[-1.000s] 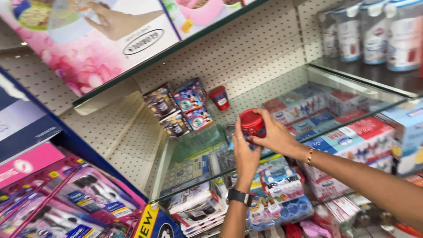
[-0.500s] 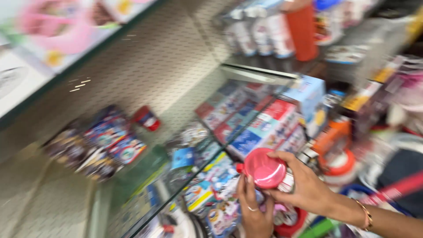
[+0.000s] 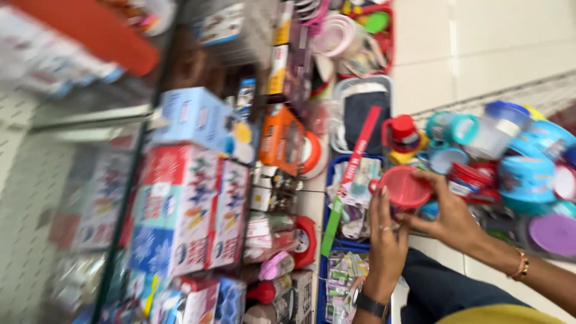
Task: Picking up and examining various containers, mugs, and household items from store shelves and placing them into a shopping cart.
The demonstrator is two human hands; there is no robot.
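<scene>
**Red round container held in both hands above crowded shop goods**

Head view, heavily blurred by motion. Near the right of centre, a small red round container (image 3: 406, 188), lid face turned toward the camera, held between two hands. Left hand (image 3: 387, 237) raised from below, ring on one finger, dark watch (image 3: 370, 305) at the wrist, fingertips pressed to the container's left edge. Right hand (image 3: 451, 217) reaching in from the lower right, gold bracelet (image 3: 519, 264) at the wrist, fingers curled round the container's right and lower side. Both grips closed on the red container; neither hand spread wide.

Just right of the container, a heap of round plastic tubs (image 3: 528, 180) in teal, blue and red, one purple lid (image 3: 555, 234) near the right edge. Above the container, a red lidded cup (image 3: 403, 131) on a yellow base. Directly behind the hands, a blue tray (image 3: 332, 174) holding packets, crossed by a long red and green strip (image 3: 351, 174). Further up, a white-rimmed tray (image 3: 342, 90) with dark cloth inside.

At left, shelves stacked with boxed goods: a pale blue box (image 3: 192, 117), red and white boxes (image 3: 180, 204) below it, an orange package (image 3: 282, 138) beside them. Small red clock (image 3: 304, 240) low in the middle. Pale tiled floor (image 3: 480, 42) at upper right. Dark blue trouser leg (image 3: 447, 291) and a yellow patch of cloth at the bottom edge.
</scene>
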